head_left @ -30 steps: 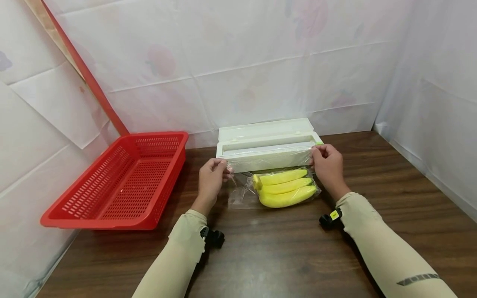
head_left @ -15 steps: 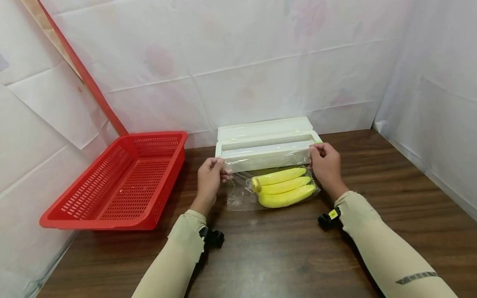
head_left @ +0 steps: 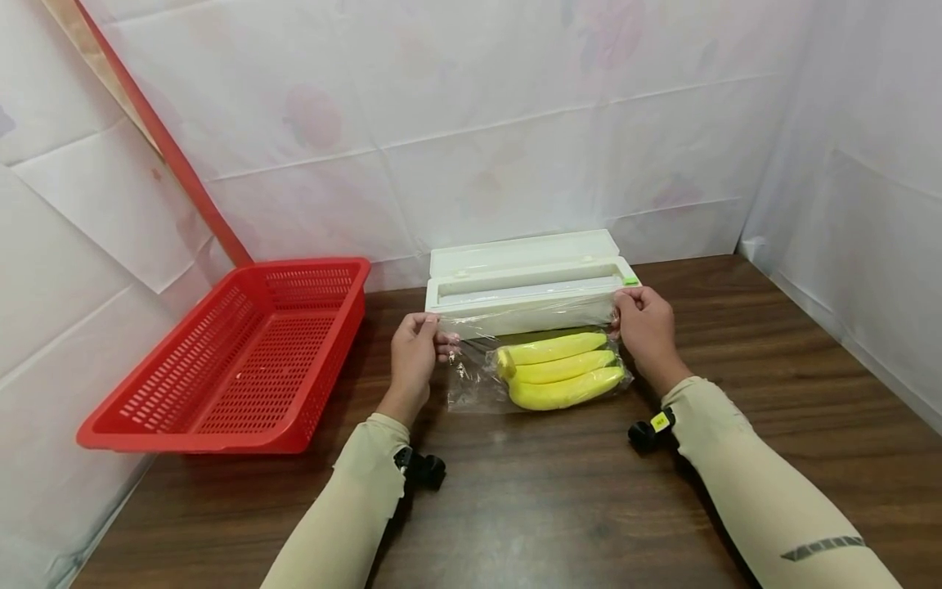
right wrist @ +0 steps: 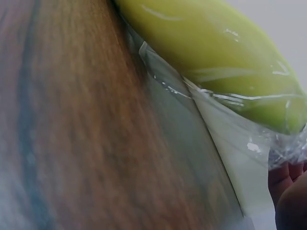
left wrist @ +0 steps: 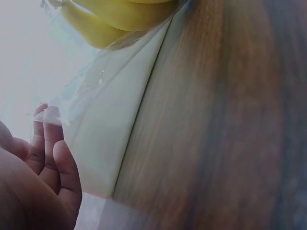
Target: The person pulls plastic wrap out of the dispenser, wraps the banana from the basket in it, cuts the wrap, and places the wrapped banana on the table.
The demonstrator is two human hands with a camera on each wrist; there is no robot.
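A bunch of yellow bananas (head_left: 562, 390) lies on the table in front of a white cling film box (head_left: 524, 254), whose lid is tipped back. Clear cling film (head_left: 465, 393) stretches from the box down over its front and around the bananas. My left hand (head_left: 414, 360) pinches the film at the box's left front corner, with the other fingers loosely bent. At the right front corner, my right hand (head_left: 651, 334) pinches the film between thumb and finger. In the right wrist view, wrinkled film clings to a banana tip (right wrist: 288, 110) beside that hand.
A red perforated plastic basket (head_left: 342, 360) stands to the left of the box. A green piece (head_left: 630, 281) sits at the box's right end. The brown wood-grain table (head_left: 508, 507) meets white patterned sheeting (head_left: 478, 123) behind and at both sides.
The right hand has shifted slightly right and down, so the green piece on the box shows more fully. The film between the hands looks tauter. The bananas and basket stay put.
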